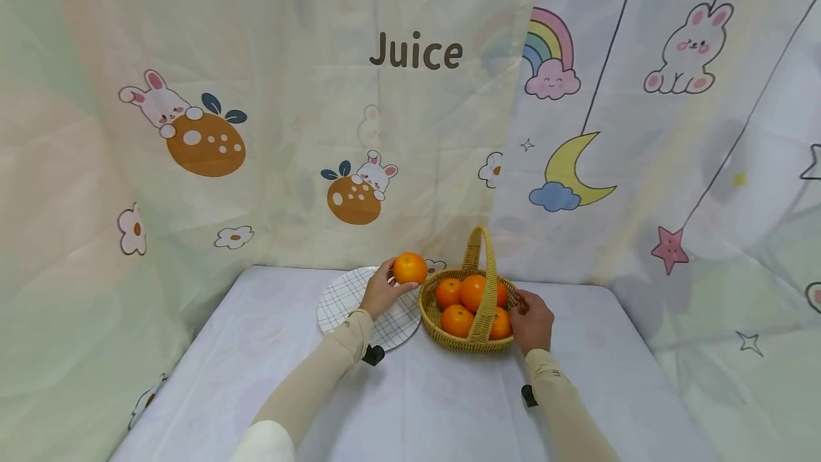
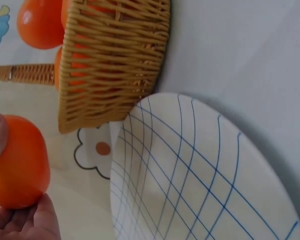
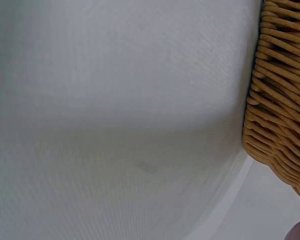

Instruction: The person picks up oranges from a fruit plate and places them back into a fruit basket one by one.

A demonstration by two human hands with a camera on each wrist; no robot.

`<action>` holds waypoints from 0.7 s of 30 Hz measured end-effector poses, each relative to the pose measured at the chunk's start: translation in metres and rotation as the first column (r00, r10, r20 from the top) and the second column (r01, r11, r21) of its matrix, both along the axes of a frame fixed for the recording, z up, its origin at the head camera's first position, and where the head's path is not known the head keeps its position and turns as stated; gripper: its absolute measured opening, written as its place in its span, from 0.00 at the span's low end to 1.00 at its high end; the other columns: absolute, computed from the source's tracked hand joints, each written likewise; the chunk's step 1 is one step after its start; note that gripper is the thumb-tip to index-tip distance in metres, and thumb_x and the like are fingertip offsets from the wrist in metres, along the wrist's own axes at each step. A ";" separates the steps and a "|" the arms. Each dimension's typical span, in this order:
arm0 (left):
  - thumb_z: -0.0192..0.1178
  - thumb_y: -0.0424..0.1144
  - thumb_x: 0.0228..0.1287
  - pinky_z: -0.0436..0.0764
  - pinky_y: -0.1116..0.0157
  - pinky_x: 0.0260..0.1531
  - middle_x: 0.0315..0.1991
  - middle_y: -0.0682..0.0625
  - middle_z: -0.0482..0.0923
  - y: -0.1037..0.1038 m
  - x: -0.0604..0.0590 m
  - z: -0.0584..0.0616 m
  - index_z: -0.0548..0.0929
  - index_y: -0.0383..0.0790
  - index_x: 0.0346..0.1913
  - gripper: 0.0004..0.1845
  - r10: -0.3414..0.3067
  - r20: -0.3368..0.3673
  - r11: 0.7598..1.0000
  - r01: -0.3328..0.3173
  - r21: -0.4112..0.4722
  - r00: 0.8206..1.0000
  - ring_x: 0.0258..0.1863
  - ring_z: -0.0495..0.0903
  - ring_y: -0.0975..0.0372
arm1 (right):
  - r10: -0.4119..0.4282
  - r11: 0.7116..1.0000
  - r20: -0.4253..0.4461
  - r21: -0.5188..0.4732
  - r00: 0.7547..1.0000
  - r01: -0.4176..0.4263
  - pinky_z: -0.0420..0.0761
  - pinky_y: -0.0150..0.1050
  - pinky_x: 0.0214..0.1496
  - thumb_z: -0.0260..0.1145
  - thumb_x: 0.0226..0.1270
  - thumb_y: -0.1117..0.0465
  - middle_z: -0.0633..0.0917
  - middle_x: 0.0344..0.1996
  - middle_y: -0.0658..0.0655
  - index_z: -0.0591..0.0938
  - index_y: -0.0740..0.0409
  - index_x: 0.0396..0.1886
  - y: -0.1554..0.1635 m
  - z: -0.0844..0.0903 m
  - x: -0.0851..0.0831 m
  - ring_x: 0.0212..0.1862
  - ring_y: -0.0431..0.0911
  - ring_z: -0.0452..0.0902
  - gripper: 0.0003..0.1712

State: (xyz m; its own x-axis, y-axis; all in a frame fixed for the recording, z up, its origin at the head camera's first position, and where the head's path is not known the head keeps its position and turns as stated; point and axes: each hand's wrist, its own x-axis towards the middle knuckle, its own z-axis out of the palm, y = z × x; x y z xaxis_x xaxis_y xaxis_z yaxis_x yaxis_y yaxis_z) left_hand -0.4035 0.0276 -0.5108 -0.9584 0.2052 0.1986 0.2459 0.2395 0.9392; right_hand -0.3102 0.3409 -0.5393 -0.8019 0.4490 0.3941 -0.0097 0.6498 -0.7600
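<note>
An orange (image 1: 410, 268) is gripped between the thumb and fingers of my left hand (image 1: 383, 289), raised over the right part of a round white plate (image 1: 340, 303) with blue crossed lines. In the left wrist view the same orange (image 2: 22, 162) shows beside the plate (image 2: 190, 165). A wicker basket (image 1: 442, 336) with a tall arched handle (image 1: 490, 262) stands just right of the plate, several oranges (image 1: 457, 321) inside. My right hand (image 1: 534, 321) grips the basket's right rim. Only a fingertip of it enters the right wrist view, below the basket wall (image 3: 282, 100).
A pale cloth covers the table (image 1: 436, 405). Behind it hangs a printed curtain (image 1: 288, 127) with rabbits, fruit and the word Juice; another printed curtain (image 1: 641, 148) runs along the right. Plate and basket stand near the table's back edge.
</note>
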 end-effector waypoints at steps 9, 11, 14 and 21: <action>0.74 0.46 0.54 0.71 0.57 0.62 0.66 0.46 0.70 0.016 0.011 0.004 0.66 0.41 0.71 0.43 -0.101 -0.028 0.995 0.101 -0.006 0.995 0.64 0.70 0.53 | -0.012 1.000 0.024 -0.006 1.000 0.012 0.74 0.55 0.61 0.62 0.65 0.70 0.80 0.56 0.64 0.79 0.63 0.59 0.002 -0.002 -0.001 0.59 0.59 0.74 0.21; 0.74 0.45 0.54 0.71 0.57 0.62 0.66 0.45 0.70 0.019 0.013 0.003 0.65 0.41 0.71 0.43 -0.119 -0.042 0.993 0.118 -0.005 0.992 0.64 0.70 0.53 | -0.010 1.000 0.018 -0.004 1.000 0.010 0.74 0.55 0.60 0.62 0.65 0.71 0.80 0.56 0.64 0.79 0.63 0.59 0.002 -0.002 -0.001 0.59 0.59 0.74 0.22; 0.74 0.46 0.54 0.71 0.59 0.62 0.65 0.46 0.70 0.023 0.014 -0.001 0.66 0.41 0.70 0.43 -0.131 -0.047 0.991 0.131 -0.014 0.990 0.64 0.70 0.54 | -0.009 1.000 0.004 -0.003 1.000 0.009 0.75 0.55 0.60 0.62 0.64 0.71 0.80 0.55 0.64 0.80 0.62 0.58 0.002 -0.002 -0.001 0.58 0.59 0.75 0.21; 0.74 0.48 0.53 0.71 0.60 0.62 0.65 0.49 0.71 0.027 0.016 -0.005 0.66 0.44 0.71 0.43 -0.147 -0.034 0.988 0.145 -0.046 0.989 0.64 0.70 0.57 | 0.004 1.000 -0.003 -0.010 1.000 -0.004 0.75 0.55 0.59 0.62 0.64 0.72 0.80 0.55 0.64 0.80 0.63 0.58 0.003 -0.004 -0.002 0.58 0.59 0.75 0.21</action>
State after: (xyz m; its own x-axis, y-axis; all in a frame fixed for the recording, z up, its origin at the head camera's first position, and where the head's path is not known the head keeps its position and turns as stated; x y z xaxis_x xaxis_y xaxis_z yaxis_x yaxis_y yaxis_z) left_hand -0.3870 0.0548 -0.5158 -0.9097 0.3516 0.2209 0.3154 0.2389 0.9184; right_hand -0.3120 0.3439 -0.5432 -0.8025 0.4497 0.3922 -0.0150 0.6419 -0.7667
